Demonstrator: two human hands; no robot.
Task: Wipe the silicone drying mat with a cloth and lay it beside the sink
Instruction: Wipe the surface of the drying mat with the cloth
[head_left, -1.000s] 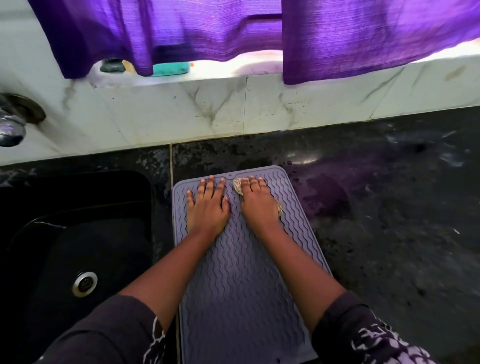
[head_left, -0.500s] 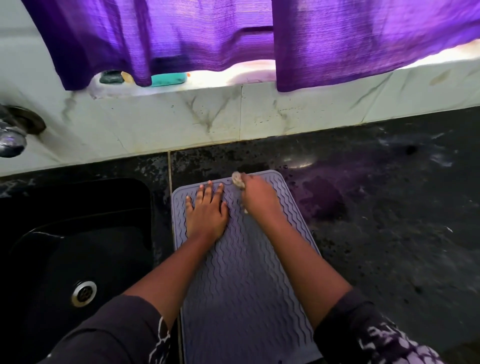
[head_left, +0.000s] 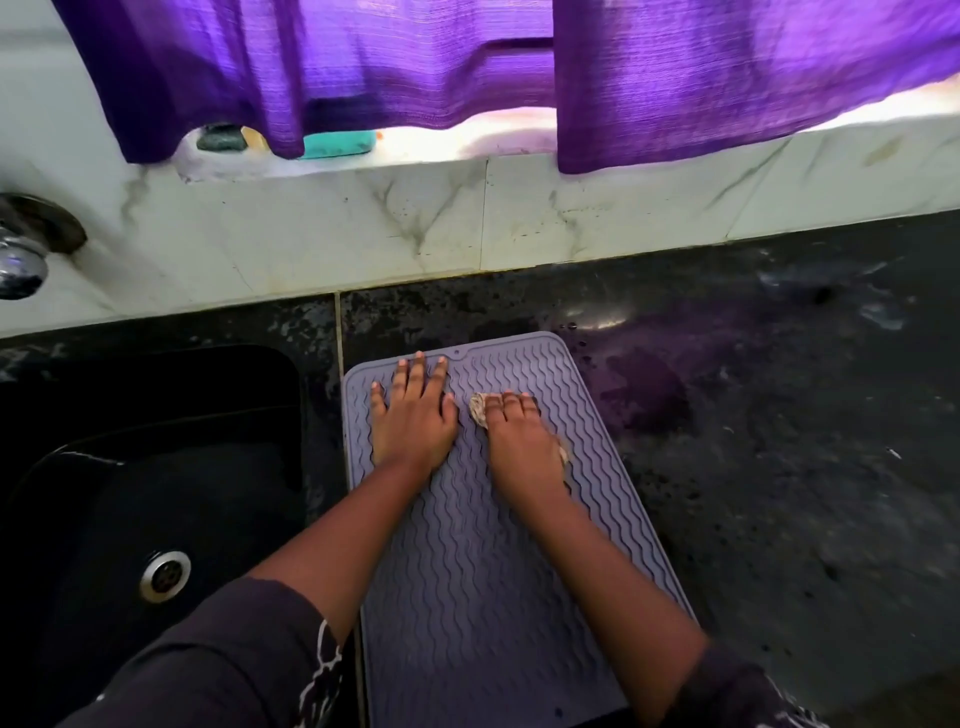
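Grey silicone drying mat, wave-ribbed, lies flat on the black counter just beside the sink, right of it. Your left hand presses flat on the mat's far end, fingers spread wide; your right hand is curled over a beige cloth, pressing it onto the mat. No writing is legible

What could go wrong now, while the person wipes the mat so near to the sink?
1. The mat lies close to the sink edge; a hard stroke could push it over, though the left hand lies flat on it.
2. The cloth is mostly hidden under the right hand, so it may miss the ridges.
3. The dark counter looks wet and may soil the mat's underside.
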